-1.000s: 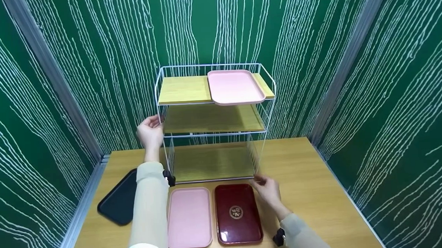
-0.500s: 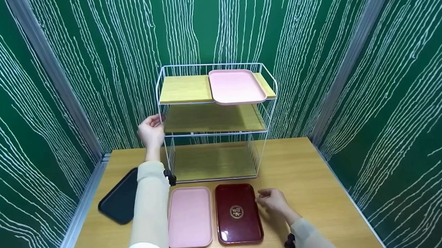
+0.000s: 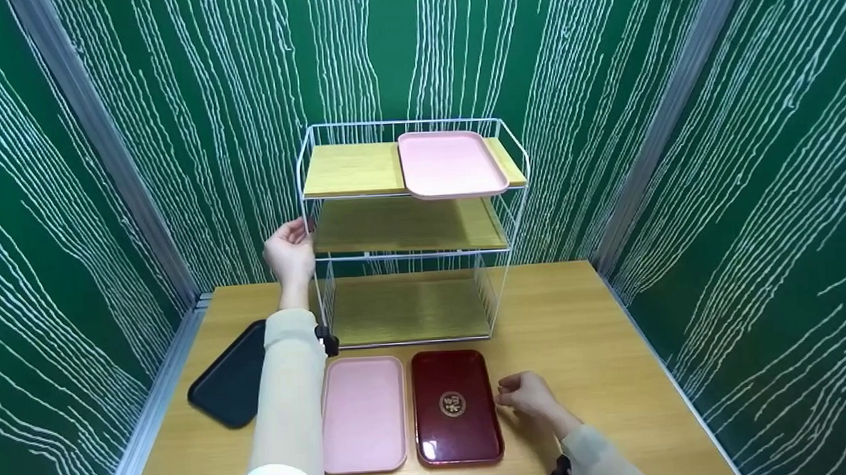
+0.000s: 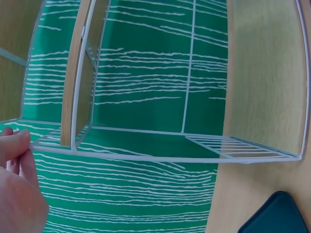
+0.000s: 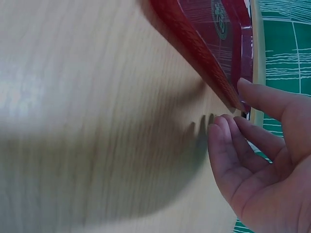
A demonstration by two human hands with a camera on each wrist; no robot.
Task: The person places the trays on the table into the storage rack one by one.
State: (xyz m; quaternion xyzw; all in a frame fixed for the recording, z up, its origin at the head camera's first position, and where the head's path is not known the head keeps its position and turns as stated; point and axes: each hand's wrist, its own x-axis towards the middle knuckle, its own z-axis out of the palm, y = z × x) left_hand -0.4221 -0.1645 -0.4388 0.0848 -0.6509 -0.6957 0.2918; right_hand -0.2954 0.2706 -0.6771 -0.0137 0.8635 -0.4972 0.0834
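A three-tier wire shelf rack with wooden boards stands at the back of the table. My left hand pinches its left front upright beside the middle tier; in the left wrist view, thumb and fingers meet at the white wire. A dark red tray with a gold round emblem lies in front of the rack. Just off its right side is my right hand, fingers loosely bent and holding nothing. The right wrist view has the thumb near the tray's edge; contact is hard to tell.
One pink tray sits on the top shelf, its front edge overhanging. Another pink tray lies left of the red one. A dark tray is partly hidden by the left sleeve. Green walls enclose the table.
My right hand has left the rack's lower right front corner and come nearer to me, beside the red tray. My left hand keeps its hold on the rack.
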